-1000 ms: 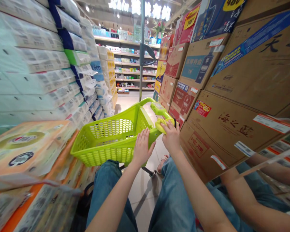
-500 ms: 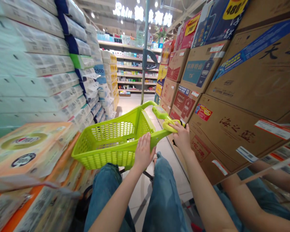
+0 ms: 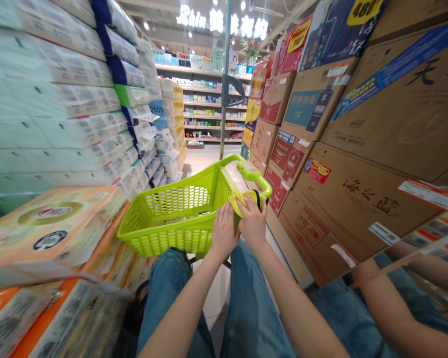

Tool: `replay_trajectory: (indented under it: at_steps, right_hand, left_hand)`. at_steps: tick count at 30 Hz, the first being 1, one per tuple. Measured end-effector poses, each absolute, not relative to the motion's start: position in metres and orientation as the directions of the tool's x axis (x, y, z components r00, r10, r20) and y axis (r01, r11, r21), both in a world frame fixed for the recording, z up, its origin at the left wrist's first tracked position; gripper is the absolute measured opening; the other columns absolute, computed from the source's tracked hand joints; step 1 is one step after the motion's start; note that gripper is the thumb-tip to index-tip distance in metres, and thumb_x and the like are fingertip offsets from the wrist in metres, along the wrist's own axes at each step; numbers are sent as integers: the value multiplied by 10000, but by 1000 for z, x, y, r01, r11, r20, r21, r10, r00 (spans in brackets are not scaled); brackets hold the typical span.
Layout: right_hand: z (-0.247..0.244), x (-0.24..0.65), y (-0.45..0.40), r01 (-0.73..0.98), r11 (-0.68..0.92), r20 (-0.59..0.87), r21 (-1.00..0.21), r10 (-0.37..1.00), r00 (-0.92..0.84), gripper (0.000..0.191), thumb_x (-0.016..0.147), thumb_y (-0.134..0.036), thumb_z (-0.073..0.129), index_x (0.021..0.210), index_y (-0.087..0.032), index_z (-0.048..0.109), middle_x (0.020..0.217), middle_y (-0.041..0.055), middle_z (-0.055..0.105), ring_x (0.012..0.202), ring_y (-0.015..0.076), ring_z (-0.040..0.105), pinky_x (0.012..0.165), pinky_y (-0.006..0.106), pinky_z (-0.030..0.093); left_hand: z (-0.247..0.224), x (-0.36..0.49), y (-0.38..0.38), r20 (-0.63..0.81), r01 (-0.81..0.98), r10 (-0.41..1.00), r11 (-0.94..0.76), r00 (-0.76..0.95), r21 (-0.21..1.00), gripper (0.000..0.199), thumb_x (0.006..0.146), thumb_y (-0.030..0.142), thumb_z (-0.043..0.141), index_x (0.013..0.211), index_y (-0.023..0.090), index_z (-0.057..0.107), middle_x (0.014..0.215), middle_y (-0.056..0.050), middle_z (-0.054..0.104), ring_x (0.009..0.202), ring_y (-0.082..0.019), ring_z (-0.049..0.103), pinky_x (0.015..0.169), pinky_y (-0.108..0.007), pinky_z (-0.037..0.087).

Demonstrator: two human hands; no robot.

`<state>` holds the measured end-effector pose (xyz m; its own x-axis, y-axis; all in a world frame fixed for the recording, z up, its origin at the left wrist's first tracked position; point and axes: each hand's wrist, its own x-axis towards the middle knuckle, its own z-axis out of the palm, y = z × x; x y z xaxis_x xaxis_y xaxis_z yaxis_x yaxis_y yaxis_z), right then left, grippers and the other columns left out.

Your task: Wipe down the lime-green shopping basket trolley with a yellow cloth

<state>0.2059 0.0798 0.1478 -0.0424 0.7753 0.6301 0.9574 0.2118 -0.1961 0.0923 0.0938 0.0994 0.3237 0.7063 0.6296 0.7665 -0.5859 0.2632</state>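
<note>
A lime-green shopping cart basket [image 3: 179, 233] with slotted walls stands before my knees. My left hand [image 3: 223, 229] lies on its near side rim, with the fingers stretched over the edge. Close beside it, my right hand [image 3: 253, 219] presses a yellow cloth [image 3: 236, 203] against the side frame, below the cart's green handle [image 3: 266, 186]. Part of the cloth is hidden under the right fingers. A black band shows on the cart next to those fingers.
Stacked tissue packs [image 3: 78, 99] rise on the left, with an orange carton [image 3: 52, 219] nearer me. Brown cardboard boxes [image 3: 358, 199] line the right side. A metal pole [image 3: 224, 119] stands beyond the cart, before stocked shelves [image 3: 197, 92].
My right hand has slid the yellow cloth from the handle end down along the side frame towards my left hand. The left hand stays on the rim.
</note>
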Motion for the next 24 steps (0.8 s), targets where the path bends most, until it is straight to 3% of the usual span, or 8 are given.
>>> replay_trajectory:
  at_steps: [4,10,14,19,24]
  right_hand:
    - [156,248,79,947,291,625,-138,767,-144,629,764,-9,451,1289,-313,618,1411,30,583,1361,205,463,1212,546,6]
    - [173,291,91,952,139,665,-271,743,81,586,752,-28,440,1229,-290,658,1355,44,621,1315,212,507,1192,572,137]
    - [167,255,91,971,73,672,-230,734,104,556,757,-25,449,1225,-241,659,1367,85,607,1345,237,476,1199,586,58]
    - [151,203,84,968,168,643,-187,766,-9,528,798,-27,456,1250,-219,650,1373,92,603,1358,234,465,1221,535,37]
    - [152,235,78,921,382,604,-76,753,-263,619,804,6,427,1329,-272,602,1418,67,570,1375,209,456,1228,516,54]
  left_hand:
    - [99,89,94,665,754,677,-604,314,258,658,942,308,435,1525,106,206,1523,-175,409,1430,-291,351,1184,-507,296]
    - [98,90,94,675,742,668,-616,313,265,669,945,308,461,1528,118,195,1539,-161,394,1427,-298,356,1176,-512,303]
    - [99,91,93,679,752,672,-602,296,268,670,935,298,470,1524,109,209,1527,-168,409,1427,-295,356,1176,-511,304]
    - [99,87,92,652,758,681,-605,334,243,667,904,266,490,1493,48,263,1523,-197,401,1431,-311,343,1186,-496,288]
    - [99,86,90,651,768,685,-595,328,239,630,928,294,470,1480,51,290,1511,-196,418,1421,-310,357,1182,-494,293]
